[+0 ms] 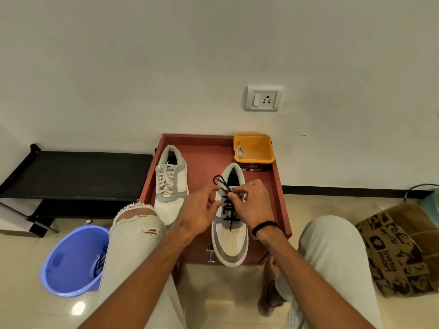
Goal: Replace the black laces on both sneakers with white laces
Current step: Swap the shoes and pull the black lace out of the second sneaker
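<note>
Where the pale wall meets the floor, a red worktop [204, 148] stands with a raised rim, and the person sits before it with knees to either side. To its left runs a black low rack [78, 172]; a blue bucket [69, 260] on the floor holds a dark lace, and a printed paper bag [401, 248] lies at the right. On the worktop 2 sneakers lie side by side, toes toward the person: the left sneaker [169, 186] already carries white laces [166, 180], the right sneaker [229, 236] is threaded with black laces [228, 211]. An orange tub [255, 148] in the far right corner holds a coiled white lace [240, 151]. The right hand [253, 204] pinches the black lace at the knot near the tongue, fingers curled tight on it. The left hand [200, 208] sits just beside, fingers loosely bent; whether they touch the lace I cannot tell
</note>
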Demonstrator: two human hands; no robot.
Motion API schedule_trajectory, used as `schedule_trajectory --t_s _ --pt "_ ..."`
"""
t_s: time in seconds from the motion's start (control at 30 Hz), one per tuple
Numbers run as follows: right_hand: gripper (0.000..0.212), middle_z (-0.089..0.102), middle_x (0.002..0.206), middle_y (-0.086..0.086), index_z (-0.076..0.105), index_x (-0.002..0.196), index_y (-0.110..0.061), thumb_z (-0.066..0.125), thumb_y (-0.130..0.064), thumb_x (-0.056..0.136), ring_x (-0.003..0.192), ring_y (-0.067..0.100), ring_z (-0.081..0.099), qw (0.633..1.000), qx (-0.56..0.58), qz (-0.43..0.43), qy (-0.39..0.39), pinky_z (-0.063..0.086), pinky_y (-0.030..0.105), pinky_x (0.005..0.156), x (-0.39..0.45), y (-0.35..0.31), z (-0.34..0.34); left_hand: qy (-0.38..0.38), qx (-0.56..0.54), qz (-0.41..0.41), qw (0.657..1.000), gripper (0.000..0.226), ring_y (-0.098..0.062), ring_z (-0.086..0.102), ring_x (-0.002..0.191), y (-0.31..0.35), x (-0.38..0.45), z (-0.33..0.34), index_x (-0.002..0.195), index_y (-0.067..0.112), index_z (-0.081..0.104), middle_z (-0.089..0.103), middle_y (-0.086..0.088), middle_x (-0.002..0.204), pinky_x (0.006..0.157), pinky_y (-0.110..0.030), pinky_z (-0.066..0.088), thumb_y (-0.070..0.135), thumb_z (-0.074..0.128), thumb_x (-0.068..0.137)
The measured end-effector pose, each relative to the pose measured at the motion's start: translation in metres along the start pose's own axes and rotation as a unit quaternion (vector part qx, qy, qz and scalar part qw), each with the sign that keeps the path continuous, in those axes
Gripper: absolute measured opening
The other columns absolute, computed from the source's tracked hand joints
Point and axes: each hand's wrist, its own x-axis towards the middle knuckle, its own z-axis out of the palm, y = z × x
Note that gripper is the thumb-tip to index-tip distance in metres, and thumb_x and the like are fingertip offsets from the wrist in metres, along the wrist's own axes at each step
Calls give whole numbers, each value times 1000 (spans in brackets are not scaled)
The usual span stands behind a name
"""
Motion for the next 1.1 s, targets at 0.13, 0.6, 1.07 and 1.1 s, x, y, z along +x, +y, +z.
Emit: schedule_trajectory --t_s 0.13,0.6,1.07,1.1 --pt "12 54 106 -3 74 97 -17 80 -16 87 87 3 53 1000 19 18 -10 41 0 69 7 3 8 25 -23 12 999 36 -12 66 96 -11 7 1 137 23 61 71 0 116 87 -32 58 21 62 101" --pt "16 76 86 0 72 85 -20 78 -5 85 81 12 74 966 240 100 -15 63 34 79 16 5 7 63 -32 41 997 36 -12 69 83 -5 29 39 124 25 66 74 4 106 77 -32 61 21 76 90" --pt "9 74 87 3 72 92 -16 77 -10 88 83 17 71 964 257 67 2 59 23 71 5 -7 -18 90 -26 29 995 21 -12 60 82 -7 30 40 116 24 73 68 3 109 79 -36 58 18 66 97" --pt "8 74 88 2 72 93 -15 77 -10 88 82 14 70 964 258 63 2 57 21 70 4 -9 -19 91 -27 26 995 21 -12 60 82 -8 29 40 116 24 73 67 3 109 80 -38 58 18 66 97"
